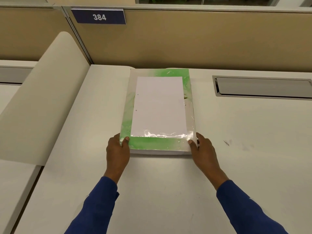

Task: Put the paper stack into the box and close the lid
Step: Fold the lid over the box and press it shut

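Observation:
A flat box [148,144] with a green and white lid, wrapped in shiny plastic, lies on the white desk [168,183] in front of me. A white sheet of paper [159,105] with two punch holes lies on top of the lid. My left hand [118,149] grips the box's near left corner, thumb on top. My right hand [202,147] grips the near right corner the same way. The lid looks shut; nothing inside the box shows.
A beige partition with a blue sign reading 384 [99,17] stands behind the desk. A grey cable hatch [263,87] is set into the desk at the right. A curved beige divider [43,102] rises at the left.

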A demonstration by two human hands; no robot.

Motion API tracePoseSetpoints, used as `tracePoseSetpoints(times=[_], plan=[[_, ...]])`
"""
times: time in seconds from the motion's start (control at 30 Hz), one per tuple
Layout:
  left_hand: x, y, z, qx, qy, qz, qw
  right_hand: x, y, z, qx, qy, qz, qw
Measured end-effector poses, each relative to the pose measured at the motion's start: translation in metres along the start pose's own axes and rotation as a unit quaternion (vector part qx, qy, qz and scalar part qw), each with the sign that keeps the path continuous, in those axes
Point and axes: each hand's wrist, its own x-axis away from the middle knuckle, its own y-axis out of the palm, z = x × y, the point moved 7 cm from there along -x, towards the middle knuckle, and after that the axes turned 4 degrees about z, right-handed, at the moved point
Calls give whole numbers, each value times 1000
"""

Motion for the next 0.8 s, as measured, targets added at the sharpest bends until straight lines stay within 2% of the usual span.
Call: tracePoseSetpoints(times=[0.23, 0.33, 0.47, 0.6, 0.8], plan=[[-3, 10, 13, -120, 67, 8, 990, -2, 1, -10, 71, -51, 45, 995], [-15, 17, 32, -170, 137, 7, 976, -18, 4, -31, 101, -103, 56, 988], [-34, 35, 44, -251, 177, -26, 951, -42, 15, -54, 158, -158, 56, 973], [-40, 49, 38, -282, 189, -44, 939, -58, 32, -49, 181, -148, 12, 972], [-53, 52, 39, -286, 206, -33, 935, -66, 38, -51, 173, -148, 4, 974]])
